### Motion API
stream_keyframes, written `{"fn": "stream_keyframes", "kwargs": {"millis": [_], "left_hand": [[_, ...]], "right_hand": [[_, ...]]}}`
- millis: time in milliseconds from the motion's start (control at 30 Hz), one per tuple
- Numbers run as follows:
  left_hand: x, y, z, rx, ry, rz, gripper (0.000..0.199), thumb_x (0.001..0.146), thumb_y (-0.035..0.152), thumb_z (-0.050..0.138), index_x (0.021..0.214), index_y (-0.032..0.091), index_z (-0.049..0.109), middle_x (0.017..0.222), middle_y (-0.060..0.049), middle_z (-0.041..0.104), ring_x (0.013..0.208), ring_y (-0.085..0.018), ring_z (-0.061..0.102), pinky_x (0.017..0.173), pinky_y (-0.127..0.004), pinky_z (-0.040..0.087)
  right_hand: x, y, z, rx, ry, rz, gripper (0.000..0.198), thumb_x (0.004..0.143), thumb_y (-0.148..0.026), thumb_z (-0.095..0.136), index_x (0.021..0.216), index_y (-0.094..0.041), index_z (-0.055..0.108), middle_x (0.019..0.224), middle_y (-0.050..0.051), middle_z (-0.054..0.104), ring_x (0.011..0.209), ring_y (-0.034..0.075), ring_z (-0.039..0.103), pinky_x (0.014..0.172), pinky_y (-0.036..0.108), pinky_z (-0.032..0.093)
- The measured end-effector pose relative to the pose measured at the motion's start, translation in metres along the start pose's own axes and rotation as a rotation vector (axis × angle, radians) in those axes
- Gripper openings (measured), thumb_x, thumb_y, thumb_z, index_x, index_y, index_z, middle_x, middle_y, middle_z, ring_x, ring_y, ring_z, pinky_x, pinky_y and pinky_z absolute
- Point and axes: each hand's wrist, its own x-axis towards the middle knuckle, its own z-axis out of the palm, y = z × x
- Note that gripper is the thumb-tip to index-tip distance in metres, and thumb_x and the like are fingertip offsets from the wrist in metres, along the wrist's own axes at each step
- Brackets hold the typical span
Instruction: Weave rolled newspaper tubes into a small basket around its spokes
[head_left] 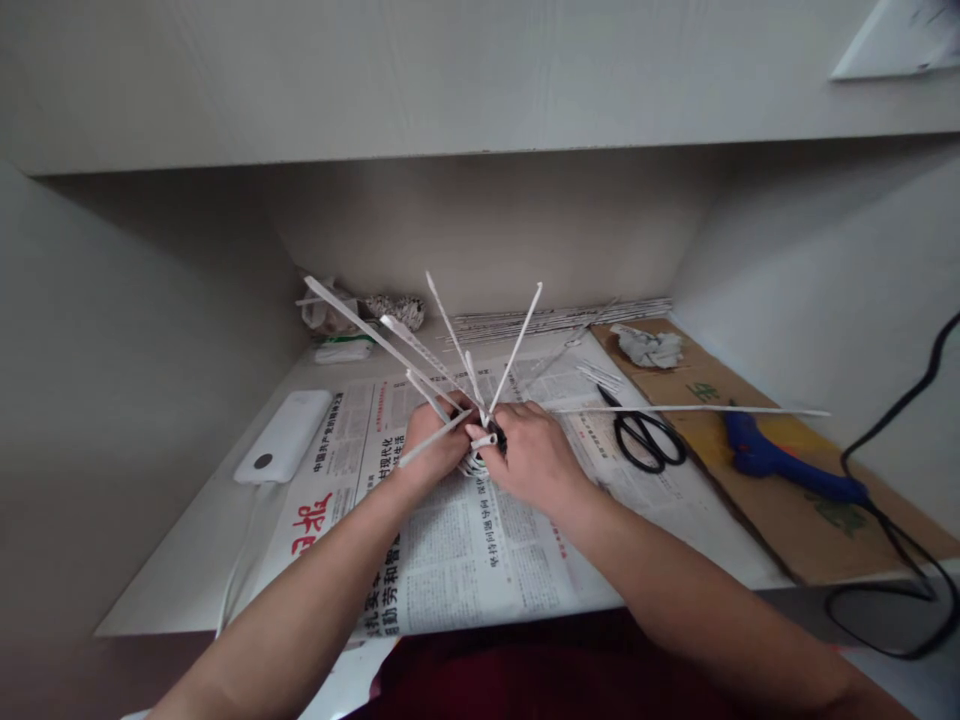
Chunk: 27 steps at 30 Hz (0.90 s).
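Note:
Both my hands meet over the newspaper, around a small piece woven from rolled paper sticks (517, 345). My left hand (437, 438) is closed on its left side, with several white sticks fanning up and outward above the fingers. On the other side my right hand (531, 450) is closed too, thumb and fingers pressed against the work. One long paper stick (720, 408) runs out to the right from beneath that hand. Between the hands a short rolled end shows; the lower part of the woven piece is mostly hidden by my fingers.
Black scissors (646, 440) lie right of my hands. A blue glue gun (787, 465) with a black cord rests on cardboard (750, 520), near crumpled paper (649, 347). A white power bank (285, 436) sits left on the newspaper (450, 560). Paper sticks (622, 316) lie along the back.

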Motion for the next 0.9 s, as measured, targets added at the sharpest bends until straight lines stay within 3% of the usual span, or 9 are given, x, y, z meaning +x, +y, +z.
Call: {"fn": "stream_keyframes", "kwargs": {"millis": [233, 367, 500, 667, 767, 900], "left_hand": [[0.003, -0.006, 0.005, 0.031, 0.025, -0.070, 0.012, 0.070, 0.016, 0.063, 0.079, 0.019, 0.071, 0.072, -0.001, 0.071, 0.067, -0.016, 0.062, 0.062, -0.024, 0.044], [0.000, -0.001, 0.005, 0.078, 0.061, -0.110, 0.011, 0.076, 0.026, 0.062, 0.074, 0.018, 0.070, 0.066, -0.002, 0.069, 0.062, -0.015, 0.061, 0.057, -0.023, 0.041], [-0.002, 0.000, 0.007, 0.089, 0.057, -0.065, 0.014, 0.078, 0.028, 0.061, 0.073, 0.019, 0.071, 0.068, -0.002, 0.070, 0.061, -0.014, 0.060, 0.058, -0.023, 0.041], [-0.001, -0.003, 0.008, 0.074, 0.064, -0.007, 0.013, 0.077, 0.022, 0.059, 0.068, 0.018, 0.067, 0.066, -0.001, 0.068, 0.061, -0.013, 0.059, 0.060, -0.023, 0.041], [-0.001, -0.002, 0.008, 0.050, 0.061, 0.007, 0.011, 0.076, 0.020, 0.059, 0.066, 0.018, 0.064, 0.064, 0.000, 0.066, 0.060, -0.013, 0.058, 0.060, -0.023, 0.040], [0.000, -0.001, 0.008, 0.058, 0.064, -0.014, 0.010, 0.074, 0.020, 0.059, 0.064, 0.018, 0.060, 0.061, 0.001, 0.062, 0.058, -0.012, 0.055, 0.057, -0.024, 0.038]], "right_hand": [[0.005, 0.006, 0.002, 0.074, -0.015, 0.045, 0.031, 0.095, -0.042, 0.046, 0.086, -0.018, 0.062, 0.087, 0.010, 0.070, 0.088, 0.025, 0.060, 0.080, 0.034, 0.043], [0.010, 0.013, 0.006, 0.194, 0.008, 0.229, 0.035, 0.092, -0.052, 0.048, 0.095, -0.019, 0.062, 0.086, 0.010, 0.069, 0.090, 0.025, 0.063, 0.080, 0.034, 0.045], [0.016, 0.027, 0.019, 0.488, -0.091, 0.449, 0.039, 0.086, -0.059, 0.055, 0.097, -0.023, 0.064, 0.087, 0.006, 0.071, 0.085, 0.022, 0.067, 0.076, 0.033, 0.048], [0.023, 0.038, 0.040, 0.920, -0.050, 0.512, 0.041, 0.074, -0.049, 0.072, 0.104, -0.022, 0.069, 0.095, 0.005, 0.074, 0.087, 0.020, 0.069, 0.078, 0.031, 0.052], [0.023, 0.035, 0.042, 1.089, -0.075, 0.575, 0.045, 0.069, -0.045, 0.076, 0.105, -0.020, 0.070, 0.086, 0.005, 0.074, 0.074, 0.019, 0.068, 0.068, 0.030, 0.053], [0.019, 0.025, 0.032, 1.000, -0.016, 0.542, 0.031, 0.068, -0.043, 0.076, 0.086, -0.018, 0.072, 0.069, 0.002, 0.070, 0.063, 0.016, 0.063, 0.057, 0.026, 0.047]]}}
